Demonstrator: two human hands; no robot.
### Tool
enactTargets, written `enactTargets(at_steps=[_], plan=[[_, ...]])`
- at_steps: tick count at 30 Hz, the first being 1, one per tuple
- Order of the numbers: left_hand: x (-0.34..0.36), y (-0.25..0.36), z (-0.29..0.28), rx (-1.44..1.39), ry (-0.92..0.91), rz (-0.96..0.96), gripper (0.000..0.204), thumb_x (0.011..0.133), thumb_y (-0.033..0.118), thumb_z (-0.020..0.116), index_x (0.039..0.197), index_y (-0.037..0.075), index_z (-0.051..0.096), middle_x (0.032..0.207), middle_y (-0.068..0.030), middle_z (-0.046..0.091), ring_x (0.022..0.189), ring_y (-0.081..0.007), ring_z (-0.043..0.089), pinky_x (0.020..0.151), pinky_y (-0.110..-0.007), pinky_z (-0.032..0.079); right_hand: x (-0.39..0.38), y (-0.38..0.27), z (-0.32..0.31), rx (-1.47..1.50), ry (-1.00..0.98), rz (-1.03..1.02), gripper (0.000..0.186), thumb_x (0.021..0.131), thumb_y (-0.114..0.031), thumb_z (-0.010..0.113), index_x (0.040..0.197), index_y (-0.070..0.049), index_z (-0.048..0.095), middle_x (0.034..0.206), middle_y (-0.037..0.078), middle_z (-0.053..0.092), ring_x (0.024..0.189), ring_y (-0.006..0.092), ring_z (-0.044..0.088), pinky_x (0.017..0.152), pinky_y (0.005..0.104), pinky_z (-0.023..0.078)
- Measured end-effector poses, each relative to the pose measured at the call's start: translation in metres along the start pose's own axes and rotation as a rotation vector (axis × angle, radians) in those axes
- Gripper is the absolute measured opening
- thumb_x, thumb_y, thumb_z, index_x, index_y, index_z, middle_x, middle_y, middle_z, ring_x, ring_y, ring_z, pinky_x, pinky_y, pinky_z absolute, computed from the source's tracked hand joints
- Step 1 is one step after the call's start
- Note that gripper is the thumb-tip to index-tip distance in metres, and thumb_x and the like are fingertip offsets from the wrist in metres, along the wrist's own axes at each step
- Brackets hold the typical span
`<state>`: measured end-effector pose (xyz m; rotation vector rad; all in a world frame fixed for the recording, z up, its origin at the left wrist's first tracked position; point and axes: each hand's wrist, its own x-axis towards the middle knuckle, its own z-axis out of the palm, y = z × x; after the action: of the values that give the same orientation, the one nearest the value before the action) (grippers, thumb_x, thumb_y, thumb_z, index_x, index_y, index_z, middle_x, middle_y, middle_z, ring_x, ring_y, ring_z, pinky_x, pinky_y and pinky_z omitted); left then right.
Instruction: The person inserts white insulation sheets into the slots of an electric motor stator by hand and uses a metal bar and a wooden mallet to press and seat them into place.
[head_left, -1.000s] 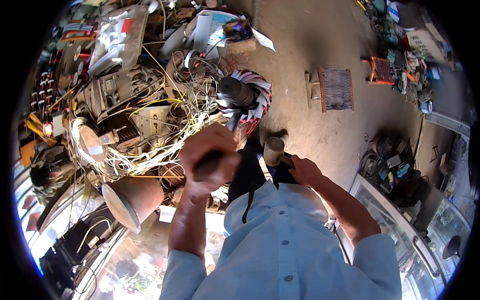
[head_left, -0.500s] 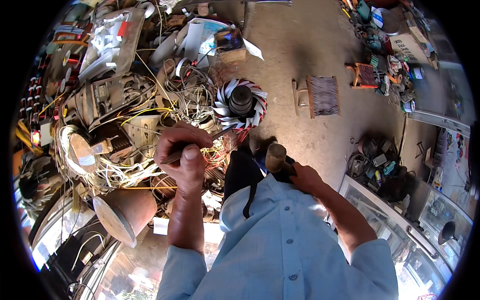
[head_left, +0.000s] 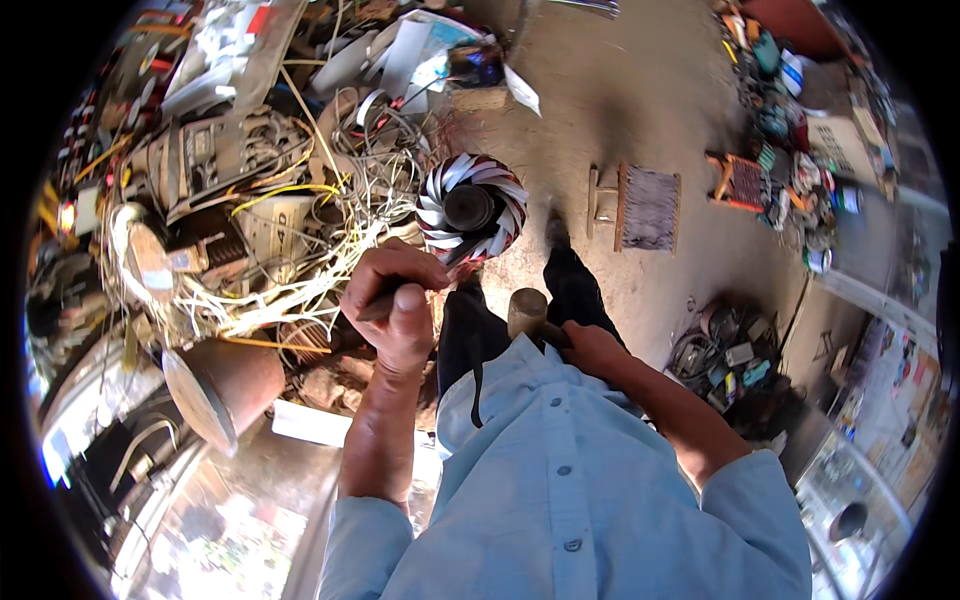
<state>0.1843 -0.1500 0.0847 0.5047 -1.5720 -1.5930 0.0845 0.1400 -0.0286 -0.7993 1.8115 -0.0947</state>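
Observation:
My left hand [head_left: 392,308] is closed round a thin dark metal rod [head_left: 376,309], whose kind I cannot make out. Its butt shows by the thumb, and its far end points toward a motor armature [head_left: 512,207]. That armature stands upright, ringed with slanting white strips and red windings, a dark round shaft part [head_left: 468,208] at its centre. Whether the rod touches it is hard to see. In front of my shirt, my right hand [head_left: 590,350] grips the handle of a mallet [head_left: 527,312], its blunt round head up and apart from the armature.
To the left lies a heap of pale loose wires [head_left: 270,310] with old motor parts. A large spool [head_left: 225,385] sits nearer me. On the floor ahead right stand a low woven stool [head_left: 650,208] and a smaller one [head_left: 742,184]. A dark pile of parts [head_left: 735,350] lies at right.
The view has shifted and my right leg now reaches forward on the floor. My left hand with the rod sits closer to the armature's near side; the mallet stays low in my right hand.

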Motion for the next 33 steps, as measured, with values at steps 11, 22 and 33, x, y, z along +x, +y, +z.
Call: enactTargets(at_steps=[11,22,33], plan=[[-0.039,0.010,0.030,0.225,0.030,-0.137,0.047,0.089,0.045,0.067,0.086,-0.001,0.057,0.088,-0.0151,0.060,0.087,-0.0237,0.060,0.082,-0.037,0.050,0.040,0.082,-0.090,-0.306,-0.173,-0.249,0.032,0.087,-0.025,0.065,0.104,-0.003,0.051,0.090,0.024,0.067,0.089,0.0443,0.065,0.078,0.0534,0.050],[-0.080,0.008,0.008,0.101,0.302,-0.274,0.020,0.081,0.019,0.070,0.079,0.000,0.065,0.077,-0.0022,0.065,0.073,-0.0090,0.057,0.070,-0.026,0.047,0.061,0.081,-0.060,-0.425,0.102,-0.632,0.033,0.088,-0.012,0.062,0.119,-0.006,0.051,0.097,0.018,0.062,0.088,0.0409,0.065,0.075,0.0492,0.053],[-0.072,0.011,0.006,0.059,0.429,-0.295,0.037,0.080,0.033,0.078,0.073,-0.001,0.066,0.060,0.0013,0.057,0.058,-0.0055,0.049,0.054,-0.024,0.041,0.026,0.067,-0.020,-0.480,0.029,-0.448,0.036,0.088,-0.015,0.066,0.120,-0.007,0.049,0.104,0.018,0.063,0.095,0.0406,0.065,0.081,0.0491,0.053]])
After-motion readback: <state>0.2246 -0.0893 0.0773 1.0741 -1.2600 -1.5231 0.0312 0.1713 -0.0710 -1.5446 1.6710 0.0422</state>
